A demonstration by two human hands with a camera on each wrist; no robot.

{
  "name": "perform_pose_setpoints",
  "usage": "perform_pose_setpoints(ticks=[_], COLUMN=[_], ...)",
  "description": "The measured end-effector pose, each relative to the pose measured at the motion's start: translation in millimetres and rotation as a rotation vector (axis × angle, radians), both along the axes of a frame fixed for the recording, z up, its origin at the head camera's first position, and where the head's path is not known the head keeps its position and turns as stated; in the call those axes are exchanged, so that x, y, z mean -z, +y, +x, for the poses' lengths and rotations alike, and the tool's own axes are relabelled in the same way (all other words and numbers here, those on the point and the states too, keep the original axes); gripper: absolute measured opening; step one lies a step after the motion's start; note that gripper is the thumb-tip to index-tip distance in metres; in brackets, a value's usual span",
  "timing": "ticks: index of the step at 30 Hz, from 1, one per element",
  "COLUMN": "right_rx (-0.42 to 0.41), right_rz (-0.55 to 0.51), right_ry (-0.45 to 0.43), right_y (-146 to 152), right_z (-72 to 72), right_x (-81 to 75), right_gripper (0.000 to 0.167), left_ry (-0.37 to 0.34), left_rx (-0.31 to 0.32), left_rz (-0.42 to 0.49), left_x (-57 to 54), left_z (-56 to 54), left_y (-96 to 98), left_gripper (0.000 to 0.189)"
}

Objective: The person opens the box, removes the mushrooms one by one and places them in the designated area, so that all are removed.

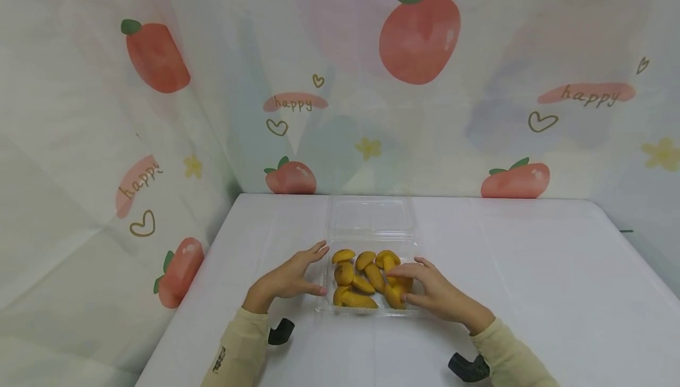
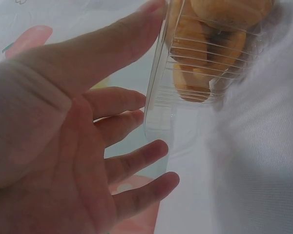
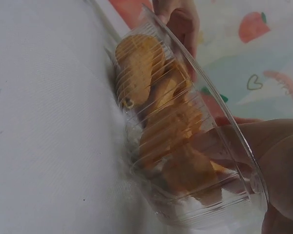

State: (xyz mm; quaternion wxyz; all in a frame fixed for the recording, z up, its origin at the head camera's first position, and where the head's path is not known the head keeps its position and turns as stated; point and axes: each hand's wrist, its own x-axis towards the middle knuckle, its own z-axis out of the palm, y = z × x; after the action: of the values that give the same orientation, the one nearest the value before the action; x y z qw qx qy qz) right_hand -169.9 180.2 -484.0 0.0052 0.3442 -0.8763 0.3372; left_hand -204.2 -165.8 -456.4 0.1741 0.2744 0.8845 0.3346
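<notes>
A clear plastic clamshell box holds several yellow-brown mushrooms, some lying on their sides. My left hand is at the box's left rim, its fingers spread and fairly straight. In the left wrist view, the thumb tip meets the box edge, and no mushroom is in the left hand. My right hand reaches over the right rim; its index finger and thumb lie on either side of a mushroom inside. Through the ribbed wall, the right wrist view shows fingers of the right hand against the mushrooms.
The box's clear lid lies folded back behind it. A white cloth covers the table. Fruit-printed curtains stand behind and at the left. Black wrist-worn pieces show beside both sleeves.
</notes>
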Motion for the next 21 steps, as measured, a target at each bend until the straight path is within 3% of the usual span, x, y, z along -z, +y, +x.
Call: perform_pose_setpoints(ticks=[12,21], right_rx=[0.080,0.094], right_rz=[0.168,0.175], right_ry=[0.023,0.048], right_y=[-6.9,-11.8], right_z=[4.9,6.7], right_x=[-7.0,-12.2], right_gripper=[0.043,0.036], left_ry=[-0.003,0.001], left_rx=[0.001,0.001], left_rz=[-0.003,-0.007], left_x=[-0.2,-2.1], left_z=[1.1,1.4], left_y=[0.3,1.0], left_gripper=[0.091,0.091])
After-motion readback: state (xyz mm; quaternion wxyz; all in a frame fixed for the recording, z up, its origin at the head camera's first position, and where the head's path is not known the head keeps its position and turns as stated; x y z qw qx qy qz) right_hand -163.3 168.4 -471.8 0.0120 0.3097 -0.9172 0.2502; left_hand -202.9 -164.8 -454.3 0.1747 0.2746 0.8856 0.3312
